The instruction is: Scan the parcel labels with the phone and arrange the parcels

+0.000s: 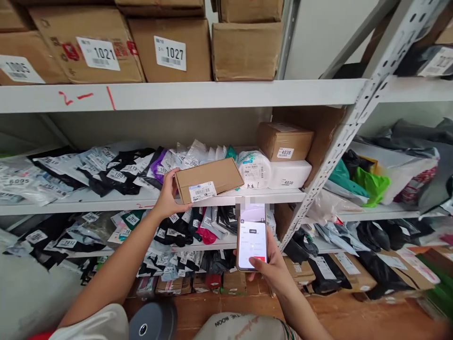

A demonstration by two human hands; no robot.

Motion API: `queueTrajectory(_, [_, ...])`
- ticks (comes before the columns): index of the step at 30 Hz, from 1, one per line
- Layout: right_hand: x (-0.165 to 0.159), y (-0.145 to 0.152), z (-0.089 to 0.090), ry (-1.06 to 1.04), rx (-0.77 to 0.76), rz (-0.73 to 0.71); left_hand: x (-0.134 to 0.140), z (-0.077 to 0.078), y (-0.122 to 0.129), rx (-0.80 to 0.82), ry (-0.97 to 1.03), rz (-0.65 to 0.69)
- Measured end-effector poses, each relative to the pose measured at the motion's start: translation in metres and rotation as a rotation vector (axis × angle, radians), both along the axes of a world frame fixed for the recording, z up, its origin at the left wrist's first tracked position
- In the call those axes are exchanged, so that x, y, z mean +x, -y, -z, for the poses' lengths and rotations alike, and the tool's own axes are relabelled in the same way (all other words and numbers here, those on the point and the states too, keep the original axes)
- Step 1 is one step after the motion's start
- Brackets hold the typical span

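My left hand point(170, 196) grips the left end of a brown cardboard box point(215, 177), fingers on top and thumb below. A white shipping label point(202, 191) with a barcode shows on the box's near face. The box is tilted slightly and held in front of the middle shelf. My right hand point(267, 259) holds a smartphone point(252, 243) upright, its thumb lying on the lower part of the lit screen, near a red button. Part of the phone's top area is blurred out, and the screen's text is too small to read.
A white shelf beam point(212, 97) marked "2-1" runs above, carrying numbered cartons point(173, 49). Bagged parcels point(120, 172) line the middle shelf, beside a small carton point(285, 141). A perforated post point(329, 151) stands right. Below is a grey round stool point(155, 321) on the wooden floor.
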State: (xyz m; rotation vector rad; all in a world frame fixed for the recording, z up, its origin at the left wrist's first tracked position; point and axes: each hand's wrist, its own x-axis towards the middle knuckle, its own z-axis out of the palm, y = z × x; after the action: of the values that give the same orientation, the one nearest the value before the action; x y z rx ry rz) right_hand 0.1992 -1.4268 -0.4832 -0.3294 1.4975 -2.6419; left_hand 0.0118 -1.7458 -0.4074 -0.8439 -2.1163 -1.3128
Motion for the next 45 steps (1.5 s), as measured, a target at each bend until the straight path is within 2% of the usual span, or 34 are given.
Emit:
queueTrajectory(5, [-0.006,0.009,-0.017,-0.012,-0.032,-0.191,-0.016,0.002,0.008,0.122,0.084,0.170])
queueTrajectory(11, [-0.010,0.036,-0.042,-0.039,-0.131,-0.435,-0.028,0.005,0.005,0.287,0.057,0.264])
queueTrajectory(14, [-0.010,0.050,-0.055,-0.054,-0.135,-0.486,-0.029,0.008,0.004,0.335,0.083,0.302])
queueTrajectory(20, [-0.005,0.062,-0.074,-0.072,-0.123,-0.527,-0.030,0.012,0.005,0.358,0.138,0.254])
queueTrajectory(35, [-0.004,0.058,-0.071,-0.089,-0.127,-0.504,-0.025,0.006,0.001,0.365,0.141,0.233])
queueTrajectory(45, [-0.008,0.056,-0.071,-0.086,-0.118,-0.504,-0.038,0.012,0.005,0.333,0.114,0.207])
